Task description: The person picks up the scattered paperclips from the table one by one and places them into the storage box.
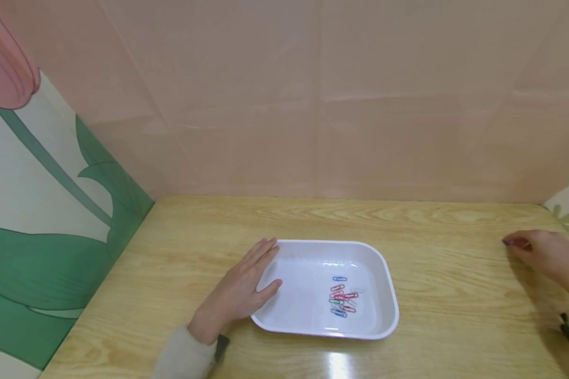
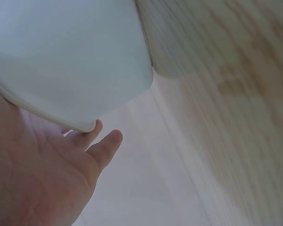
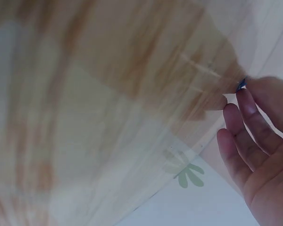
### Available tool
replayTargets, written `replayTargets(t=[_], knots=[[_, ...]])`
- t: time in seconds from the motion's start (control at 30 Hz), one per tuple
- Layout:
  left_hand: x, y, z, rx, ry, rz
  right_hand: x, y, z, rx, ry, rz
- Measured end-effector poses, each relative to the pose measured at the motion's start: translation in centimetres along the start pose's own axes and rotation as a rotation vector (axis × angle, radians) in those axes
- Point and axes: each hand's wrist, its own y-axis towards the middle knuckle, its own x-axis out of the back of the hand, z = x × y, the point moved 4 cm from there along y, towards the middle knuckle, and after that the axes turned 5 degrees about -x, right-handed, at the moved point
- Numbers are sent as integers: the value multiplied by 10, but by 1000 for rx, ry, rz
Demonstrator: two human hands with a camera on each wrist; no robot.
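A white tray (image 1: 294, 316) holds a small pile of paper clips (image 1: 343, 301) in red, pink, green, blue and white, right of its middle. One blue clip (image 1: 340, 279) lies apart, just behind the pile. My left hand (image 1: 242, 287) rests along the tray's left rim, fingers straight toward the back corner and thumb over the inside. In the left wrist view the palm (image 2: 37, 174) is against the tray's edge. Far to the right, my right hand (image 1: 552, 258) pinches a small blue paper clip (image 3: 241, 84) between thumb and index fingertip; most of it is hidden.
The wood-grain table (image 1: 445, 305) has a beige wall (image 1: 313, 131) along its back edge. At the left stands a panel with a printed flower and green leaves (image 1: 38, 268). A pale panel with a green leaf print (image 1: 564, 218) borders the right side.
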Motion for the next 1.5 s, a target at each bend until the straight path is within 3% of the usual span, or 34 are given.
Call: replayTargets(t=[0.53, 0.93, 1.07, 1.3, 1.5], knots=[[0, -1, -1, 4, -3, 3, 1, 1, 5, -14, -23, 9], [0, -2, -1, -3, 1, -2, -2, 4, 3, -32, 1, 89], [0, -2, -1, 0, 2, 2, -2, 3, 2, -28, -8, 73], [0, -1, -1, -5, 6, 4, 0, 1, 10, 69, -53, -33], [0, 0, -1, -3, 4, 2, -2, -1, 17, 133, -116, -66]])
